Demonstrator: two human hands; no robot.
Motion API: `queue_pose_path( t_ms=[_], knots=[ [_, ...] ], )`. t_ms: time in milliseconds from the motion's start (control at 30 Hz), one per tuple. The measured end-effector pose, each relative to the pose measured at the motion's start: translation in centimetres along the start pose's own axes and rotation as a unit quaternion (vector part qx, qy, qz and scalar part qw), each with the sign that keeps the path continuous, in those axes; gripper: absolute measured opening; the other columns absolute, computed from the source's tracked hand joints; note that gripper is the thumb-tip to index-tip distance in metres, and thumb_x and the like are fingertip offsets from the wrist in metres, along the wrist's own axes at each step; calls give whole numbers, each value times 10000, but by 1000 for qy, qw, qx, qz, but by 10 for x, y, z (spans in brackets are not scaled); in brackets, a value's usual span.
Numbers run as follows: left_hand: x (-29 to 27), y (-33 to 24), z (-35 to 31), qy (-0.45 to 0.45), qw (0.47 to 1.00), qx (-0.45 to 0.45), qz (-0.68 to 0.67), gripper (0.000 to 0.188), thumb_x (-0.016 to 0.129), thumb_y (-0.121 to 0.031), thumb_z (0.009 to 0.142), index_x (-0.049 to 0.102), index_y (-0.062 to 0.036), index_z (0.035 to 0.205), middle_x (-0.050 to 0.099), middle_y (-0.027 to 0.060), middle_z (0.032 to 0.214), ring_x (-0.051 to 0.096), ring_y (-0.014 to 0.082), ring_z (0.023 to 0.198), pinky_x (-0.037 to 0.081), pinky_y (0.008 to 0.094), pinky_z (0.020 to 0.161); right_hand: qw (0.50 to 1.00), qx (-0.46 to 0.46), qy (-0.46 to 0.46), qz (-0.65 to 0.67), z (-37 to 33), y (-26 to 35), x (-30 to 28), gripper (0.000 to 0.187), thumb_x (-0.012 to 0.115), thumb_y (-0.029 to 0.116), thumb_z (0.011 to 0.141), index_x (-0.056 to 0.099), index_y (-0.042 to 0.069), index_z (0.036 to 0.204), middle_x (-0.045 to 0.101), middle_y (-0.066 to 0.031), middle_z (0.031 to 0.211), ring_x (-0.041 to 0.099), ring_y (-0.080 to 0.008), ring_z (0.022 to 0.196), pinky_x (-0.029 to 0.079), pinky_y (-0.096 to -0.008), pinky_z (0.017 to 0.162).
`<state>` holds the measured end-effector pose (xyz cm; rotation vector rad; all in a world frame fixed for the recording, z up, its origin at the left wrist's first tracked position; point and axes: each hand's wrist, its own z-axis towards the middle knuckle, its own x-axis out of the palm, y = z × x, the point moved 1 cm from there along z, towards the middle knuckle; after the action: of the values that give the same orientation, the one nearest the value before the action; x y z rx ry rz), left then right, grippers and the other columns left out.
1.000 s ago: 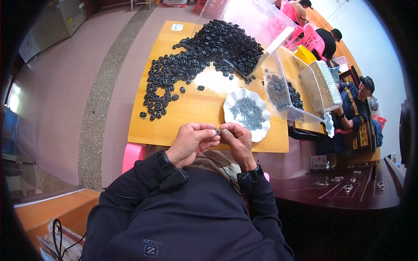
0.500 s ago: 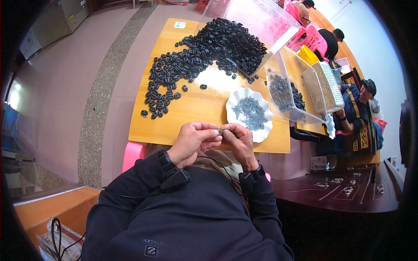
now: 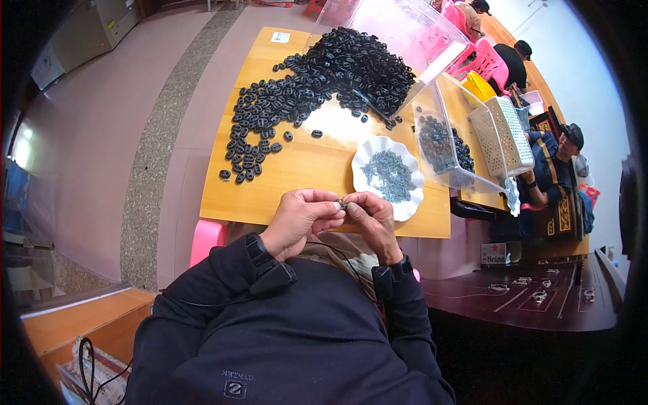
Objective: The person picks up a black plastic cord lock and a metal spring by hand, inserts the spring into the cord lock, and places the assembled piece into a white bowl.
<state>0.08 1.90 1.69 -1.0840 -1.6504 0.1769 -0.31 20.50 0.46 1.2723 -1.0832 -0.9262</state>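
Note:
My left hand (image 3: 301,219) and my right hand (image 3: 373,221) meet fingertip to fingertip over the near edge of the wooden table (image 3: 304,172). Pinched between them is a small dark piece (image 3: 343,205), mostly covered by the fingers, probably one of the black parts but too small to be sure. Just beyond my right hand stands a white scalloped plate (image 3: 362,156) with small grey pieces (image 3: 388,177) heaped in it. Farther off, a large pile of black oval two-holed pieces (image 3: 351,67) spreads across the table, with several loose ones trailing toward the left edge.
A big clear bin (image 3: 432,47) lies tipped behind the pile. Right of the plate is a clear box (image 3: 439,111) with more black pieces, beside a cream perforated basket (image 3: 503,135). A yellow bowl (image 3: 478,86) sits behind. A person (image 3: 557,158) sits at the right; others are farther back.
Both hands stay almost in place, still pinching the small piece together, with only slight finger movement. The pile and plate look the same.

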Motion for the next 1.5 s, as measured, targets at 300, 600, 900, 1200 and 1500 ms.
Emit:
queue_pose_path(
  t_ms=[300, 600, 900, 1200, 1500],
  knots=[
    [0, -1, 0, -3, 1000, 1, -4, 150, 640, -1, 876, 599, 32, 1016, 671, 126, 936, 692, 178, 816, 601, 272, 739, 1000, 4, -15, 4, -1, 2, 4, 108, 573, 52, 951, 617, -33, 1001, 663, -49, 905, 626, -86, 798, 544, -224, 728],
    [1, 0, 0, -1, 1000, -1, -2, 136, 638, -2, 878, 604, 32, 1005, 671, 121, 931, 691, 174, 808, 601, 270, 731, 1000, -10, -7, -6, -1, -1, 3, 122, 577, 62, 952, 613, -40, 1009, 666, -52, 904, 628, -85, 805, 547, -223, 731],
    [3, -1, -3, 5, 999, 16, 36, 130, 637, -2, 877, 612, 39, 998, 672, 118, 901, 690, 175, 775, 595, 274, 703, 998, -38, -15, -54, -4, 3, 4, 97, 610, 40, 927, 637, -46, 962, 670, -40, 858, 612, -69, 787, 525, -208, 710],
    [3, 1, -2, 11, 998, 43, 53, 130, 635, 8, 872, 614, 45, 994, 671, 122, 893, 688, 172, 771, 594, 276, 705, 991, -86, -33, -94, -6, 7, 14, 75, 606, 23, 924, 637, -40, 948, 652, -15, 830, 577, -51, 750, 477, -189, 660],
    [5, -1, -2, 20, 997, 45, 51, 155, 633, -9, 885, 612, 42, 1029, 671, 121, 948, 685, 166, 816, 590, 279, 737, 999, -39, -33, -12, -5, 1, 9, 139, 600, 79, 945, 632, -32, 1022, 670, -40, 888, 632, -86, 769, 541, -221, 701]
  ],
)
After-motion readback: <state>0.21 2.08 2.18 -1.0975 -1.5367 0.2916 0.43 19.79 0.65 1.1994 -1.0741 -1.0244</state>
